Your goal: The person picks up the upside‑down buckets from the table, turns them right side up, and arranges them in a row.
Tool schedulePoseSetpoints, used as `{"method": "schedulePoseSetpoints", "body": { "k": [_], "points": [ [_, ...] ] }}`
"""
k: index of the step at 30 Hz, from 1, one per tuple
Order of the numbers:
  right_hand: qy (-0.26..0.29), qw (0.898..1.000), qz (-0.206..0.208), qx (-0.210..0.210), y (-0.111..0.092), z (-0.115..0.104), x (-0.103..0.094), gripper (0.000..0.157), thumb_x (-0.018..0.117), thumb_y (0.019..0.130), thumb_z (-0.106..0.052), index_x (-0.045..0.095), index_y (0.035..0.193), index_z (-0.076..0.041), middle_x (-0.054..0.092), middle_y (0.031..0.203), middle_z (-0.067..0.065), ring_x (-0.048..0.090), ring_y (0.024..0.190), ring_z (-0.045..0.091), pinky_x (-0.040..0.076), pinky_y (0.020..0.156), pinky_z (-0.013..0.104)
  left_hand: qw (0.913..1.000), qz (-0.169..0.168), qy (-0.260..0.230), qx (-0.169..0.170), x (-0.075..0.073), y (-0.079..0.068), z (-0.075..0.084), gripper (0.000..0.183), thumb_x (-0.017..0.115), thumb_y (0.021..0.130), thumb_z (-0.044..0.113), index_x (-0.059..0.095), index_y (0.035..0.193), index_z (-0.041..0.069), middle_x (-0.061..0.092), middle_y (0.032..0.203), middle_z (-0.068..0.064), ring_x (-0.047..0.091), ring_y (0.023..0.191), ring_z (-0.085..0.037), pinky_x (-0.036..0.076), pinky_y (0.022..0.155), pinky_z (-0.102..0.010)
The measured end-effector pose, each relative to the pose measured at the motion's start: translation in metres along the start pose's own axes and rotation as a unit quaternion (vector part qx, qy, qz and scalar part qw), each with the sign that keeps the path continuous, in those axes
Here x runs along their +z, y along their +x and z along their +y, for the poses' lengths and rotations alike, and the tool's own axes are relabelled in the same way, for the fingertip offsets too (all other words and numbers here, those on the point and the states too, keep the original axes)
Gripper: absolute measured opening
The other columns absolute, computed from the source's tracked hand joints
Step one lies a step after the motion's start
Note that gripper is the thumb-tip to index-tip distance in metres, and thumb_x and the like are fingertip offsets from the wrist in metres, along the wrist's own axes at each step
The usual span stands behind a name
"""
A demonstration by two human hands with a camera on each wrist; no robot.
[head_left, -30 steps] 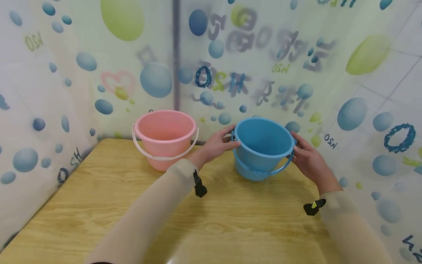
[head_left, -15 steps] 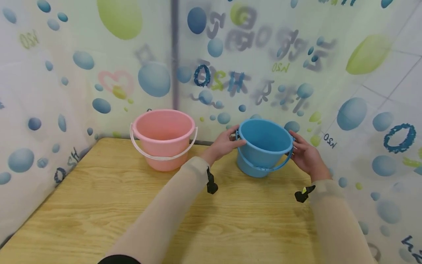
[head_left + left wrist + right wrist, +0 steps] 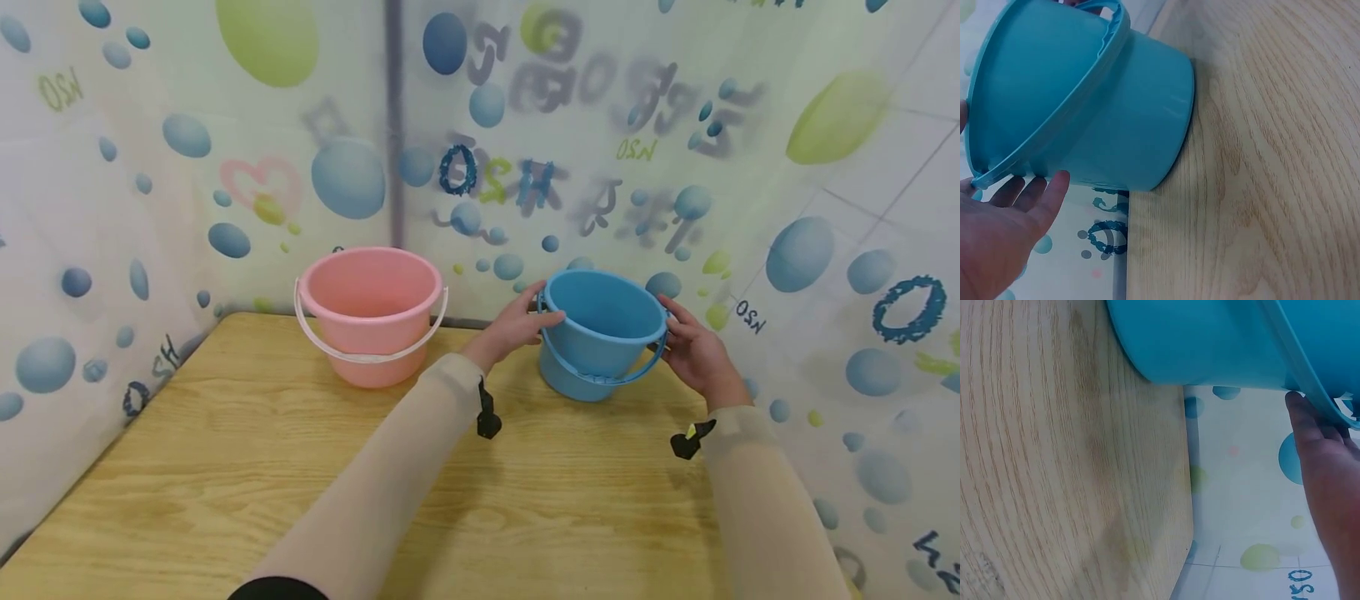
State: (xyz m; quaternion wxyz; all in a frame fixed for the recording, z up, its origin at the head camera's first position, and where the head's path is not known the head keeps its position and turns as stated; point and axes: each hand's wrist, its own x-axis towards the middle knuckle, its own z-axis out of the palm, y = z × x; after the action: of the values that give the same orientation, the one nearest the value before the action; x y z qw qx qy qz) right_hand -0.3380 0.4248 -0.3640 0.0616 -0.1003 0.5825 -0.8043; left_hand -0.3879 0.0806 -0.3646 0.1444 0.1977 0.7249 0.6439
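A light-blue bucket (image 3: pixel 581 365) stands upright on the wooden table, its blue handle hanging down at the front. My left hand (image 3: pixel 512 327) holds the bucket's left side, thumb across the front below the rim. Fingertips of that hand touch the wall under the rim in the left wrist view. On the opposite side, my right hand (image 3: pixel 699 357) holds the bucket near the handle's joint; its farther fingers are partly hidden behind the bucket. Left of my left hand, a pink bucket (image 3: pixel 375 346) with a lowered white handle stands upright.
Both buckets stand on the wood-grain table (image 3: pixel 225 467) near its back edge. Close behind and to the right hangs a patterned curtain (image 3: pixel 645 108) with blue and green spots. Each of my wrists wears a small black device (image 3: pixel 489 414).
My hands and the blue bucket moved slightly away and right within the first half second. Since then, the bucket has stayed almost still, with my left thumb shifting slightly. The pink bucket stays put.
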Motion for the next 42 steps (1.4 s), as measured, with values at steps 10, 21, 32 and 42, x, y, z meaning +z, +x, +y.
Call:
{"method": "schedulePoseSetpoints", "body": {
  "k": [10,21,32,42],
  "points": [
    [-0.024,0.999,0.032,0.0,-0.002,0.0,0.001,0.068,0.043,0.12,-0.021,0.008,0.179,-0.019,0.07,0.128,-0.011,0.064,0.121,0.006,0.056,0.099,0.024,0.9998,-0.001,0.019,-0.011,0.003,0.0,0.003,0.089,0.071,0.108,0.043,0.018,0.178,0.032,0.032,0.179,-0.019,0.045,0.159,-0.041,0.05,0.122,-0.06],
    [-0.099,0.991,0.087,0.017,0.001,0.003,0.005,0.074,0.045,0.12,-0.032,0.001,0.179,-0.023,0.063,0.145,-0.014,0.046,0.152,0.014,0.032,0.132,0.037,0.9995,0.006,0.027,-0.013,-0.006,-0.009,0.0,0.096,0.066,0.107,0.052,0.006,0.179,0.028,0.036,0.177,-0.017,0.044,0.16,-0.037,0.047,0.125,-0.058],
    [-0.062,0.984,0.126,-0.106,-0.039,-0.001,0.018,0.03,0.054,0.117,-0.019,0.062,0.144,-0.027,0.064,0.14,-0.014,0.061,0.134,0.003,0.054,0.107,0.016,0.9906,-0.007,0.136,0.017,-0.024,-0.053,0.003,0.092,0.062,0.109,0.054,0.013,0.179,0.021,0.034,0.178,-0.018,0.037,0.164,-0.038,0.039,0.131,-0.059],
    [-0.127,0.971,0.026,-0.201,-0.088,0.004,0.055,0.042,0.041,0.118,-0.007,0.056,0.158,-0.004,0.072,0.145,-0.008,0.068,0.132,0.008,0.056,0.106,0.02,0.9821,-0.061,0.165,0.065,-0.041,-0.122,-0.001,0.077,0.061,0.113,0.042,0.023,0.177,0.023,0.039,0.177,-0.009,0.04,0.164,-0.031,0.039,0.131,-0.058]
  ]
}}
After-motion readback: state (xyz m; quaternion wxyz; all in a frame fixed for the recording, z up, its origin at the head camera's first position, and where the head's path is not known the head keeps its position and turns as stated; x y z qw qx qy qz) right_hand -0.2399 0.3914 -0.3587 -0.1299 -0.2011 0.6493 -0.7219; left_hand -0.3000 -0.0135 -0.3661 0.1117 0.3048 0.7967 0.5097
